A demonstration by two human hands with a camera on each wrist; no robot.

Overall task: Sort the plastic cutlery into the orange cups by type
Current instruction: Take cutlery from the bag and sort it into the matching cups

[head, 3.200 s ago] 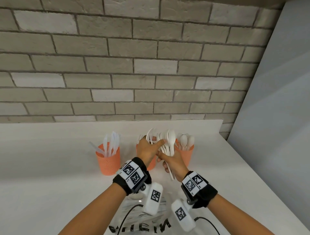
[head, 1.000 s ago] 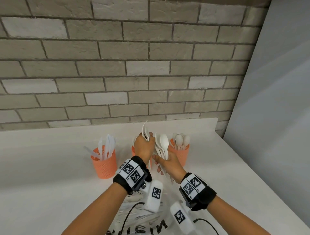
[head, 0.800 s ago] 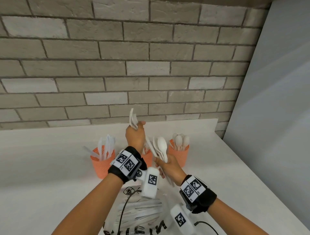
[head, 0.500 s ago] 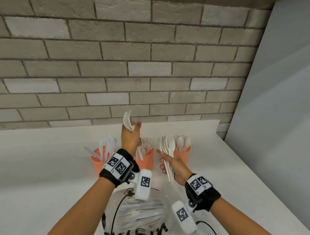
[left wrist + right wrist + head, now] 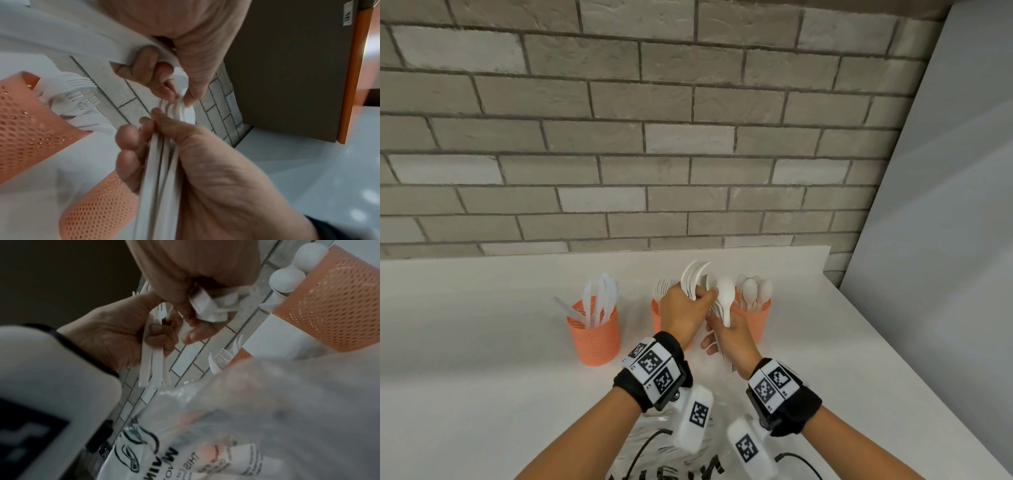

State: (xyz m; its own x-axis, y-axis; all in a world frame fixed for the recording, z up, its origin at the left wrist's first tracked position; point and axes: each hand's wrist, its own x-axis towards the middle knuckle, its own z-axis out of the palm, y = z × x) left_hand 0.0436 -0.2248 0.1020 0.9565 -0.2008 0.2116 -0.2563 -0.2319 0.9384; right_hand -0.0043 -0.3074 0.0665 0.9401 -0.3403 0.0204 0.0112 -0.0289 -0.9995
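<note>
Three orange mesh cups stand in a row: the left cup point(image 5: 594, 337) holds knives, the middle cup point(image 5: 656, 313) holds forks and sits partly behind my hands, and the right cup point(image 5: 755, 320) holds spoons. My right hand point(image 5: 717, 329) grips a bundle of white cutlery point(image 5: 160, 170) upright, a spoon point(image 5: 725, 298) showing at its top. My left hand point(image 5: 705, 298) holds a few forks point(image 5: 693, 277) in its curled fingers. Its thumb and fingertips point(image 5: 166, 91) pinch a piece at the top of that bundle. Both hands meet in front of the middle and right cups.
A clear printed plastic bag point(image 5: 654, 452) with more cutlery lies on the white table point(image 5: 482, 377) just below my wrists. A brick wall runs behind the cups. The table's right edge point(image 5: 887, 346) runs diagonally beside a grey panel.
Half a second ago my left hand was raised with forks left of the bundle, apart from my right hand. It has come down and right onto the bundle.
</note>
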